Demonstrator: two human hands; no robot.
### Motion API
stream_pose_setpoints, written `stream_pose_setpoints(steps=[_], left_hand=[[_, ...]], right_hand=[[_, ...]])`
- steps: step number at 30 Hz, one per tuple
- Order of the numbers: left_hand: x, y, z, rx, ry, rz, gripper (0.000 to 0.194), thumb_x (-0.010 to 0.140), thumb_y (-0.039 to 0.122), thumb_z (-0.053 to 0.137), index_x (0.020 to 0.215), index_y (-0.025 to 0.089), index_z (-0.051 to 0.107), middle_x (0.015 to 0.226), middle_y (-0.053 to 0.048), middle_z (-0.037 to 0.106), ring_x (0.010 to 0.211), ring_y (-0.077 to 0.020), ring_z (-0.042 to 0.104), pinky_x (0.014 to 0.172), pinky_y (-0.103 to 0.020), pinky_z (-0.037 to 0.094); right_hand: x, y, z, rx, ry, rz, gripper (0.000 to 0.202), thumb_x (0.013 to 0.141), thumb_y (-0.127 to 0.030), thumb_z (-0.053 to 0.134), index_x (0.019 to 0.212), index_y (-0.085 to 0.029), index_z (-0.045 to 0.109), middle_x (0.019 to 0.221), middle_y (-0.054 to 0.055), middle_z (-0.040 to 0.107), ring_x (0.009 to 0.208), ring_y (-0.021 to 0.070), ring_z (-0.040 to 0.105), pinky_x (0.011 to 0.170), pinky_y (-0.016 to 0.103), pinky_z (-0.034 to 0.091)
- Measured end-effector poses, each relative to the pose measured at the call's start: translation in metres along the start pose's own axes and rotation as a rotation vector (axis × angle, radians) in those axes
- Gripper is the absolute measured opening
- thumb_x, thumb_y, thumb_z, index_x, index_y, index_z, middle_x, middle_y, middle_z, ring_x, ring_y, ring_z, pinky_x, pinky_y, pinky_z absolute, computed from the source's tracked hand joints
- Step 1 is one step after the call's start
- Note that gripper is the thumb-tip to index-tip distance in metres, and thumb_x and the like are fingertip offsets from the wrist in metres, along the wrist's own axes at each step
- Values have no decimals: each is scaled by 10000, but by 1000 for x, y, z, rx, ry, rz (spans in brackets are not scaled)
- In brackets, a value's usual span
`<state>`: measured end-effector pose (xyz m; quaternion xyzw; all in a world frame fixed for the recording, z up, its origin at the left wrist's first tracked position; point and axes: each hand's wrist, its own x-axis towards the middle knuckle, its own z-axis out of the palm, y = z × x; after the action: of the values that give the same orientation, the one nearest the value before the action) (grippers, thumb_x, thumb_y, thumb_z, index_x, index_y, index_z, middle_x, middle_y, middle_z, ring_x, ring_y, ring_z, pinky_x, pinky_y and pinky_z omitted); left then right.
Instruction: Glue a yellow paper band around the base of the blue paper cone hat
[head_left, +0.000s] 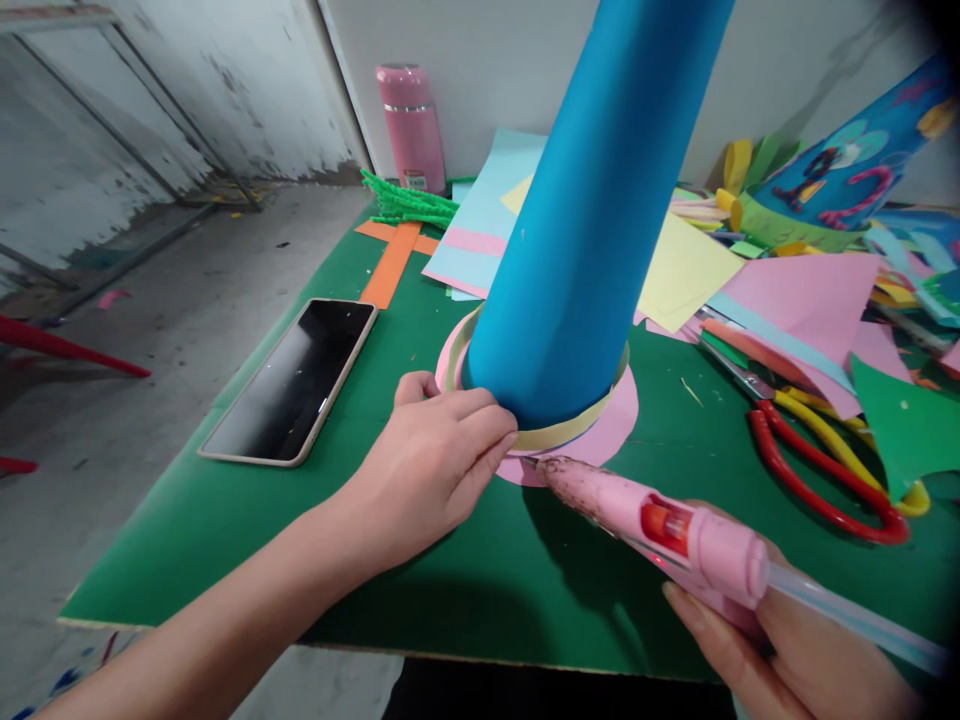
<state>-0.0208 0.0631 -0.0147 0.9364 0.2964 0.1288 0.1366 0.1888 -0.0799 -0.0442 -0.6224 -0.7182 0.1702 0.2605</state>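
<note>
A tall blue paper cone [581, 240] stands, leaning to the right, on a pink paper disc [619, 405]. Around its foot runs a pale yellow paper strip [562, 434]. The fingers of my left hand [450, 445] are closed at the front left of the base, pinching the strip; their tips partly cover it. My right hand [802, 640] grips a pink hot glue gun [660, 525], with a clear glue stick [855, 610] sticking out of its back. The gun's nozzle touches or nearly touches the disc's front edge, just right of my left fingertips.
A phone [292, 385] lies left on the green table [420, 610]. Red-handled scissors [817, 480] lie right, beside paper scraps. Behind are green pipe cleaners [412, 205], orange strips [391, 262], a pink bottle [412, 130], coloured sheets and a decorated blue cone [847, 170].
</note>
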Motion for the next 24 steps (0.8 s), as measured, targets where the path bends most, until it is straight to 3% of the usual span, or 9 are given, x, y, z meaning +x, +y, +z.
stream_pose_setpoints(steps=[10, 16, 20, 24], left_hand=[[1, -2, 1, 6, 4, 10, 188, 865, 209, 360, 795, 182, 533, 726, 16, 570, 613, -109, 461, 692, -346, 230], [1, -1, 1, 19, -19, -4, 195, 866, 214, 355, 800, 182, 536, 743, 10, 580, 642, -118, 481, 711, -351, 232], [0, -1, 1, 17, -16, -8, 203, 866, 211, 350, 788, 185, 536, 744, 11, 581, 640, -118, 481, 694, -344, 227], [0, -1, 1, 16, -15, -15, 195, 867, 219, 356, 806, 188, 538, 768, 6, 585, 666, -128, 499, 686, -344, 223]], right_hand=[[-2, 4, 3, 31, 74, -34, 296, 829, -343, 324, 973, -233, 558, 722, 12, 640, 481, 122, 566, 408, 192, 470], [-8, 7, -5, -70, 28, 4, 273, 796, -309, 439, 1042, -257, 546, 491, -51, 566, 335, 112, 488, 296, 184, 381], [-12, 11, -4, -132, 73, 11, 275, 797, -317, 437, 1040, -263, 551, 450, -59, 543, 333, 126, 503, 288, 193, 393], [-13, 14, -2, -124, 170, 80, 204, 805, -320, 433, 923, -305, 599, 409, -48, 521, 408, 165, 565, 312, 209, 444]])
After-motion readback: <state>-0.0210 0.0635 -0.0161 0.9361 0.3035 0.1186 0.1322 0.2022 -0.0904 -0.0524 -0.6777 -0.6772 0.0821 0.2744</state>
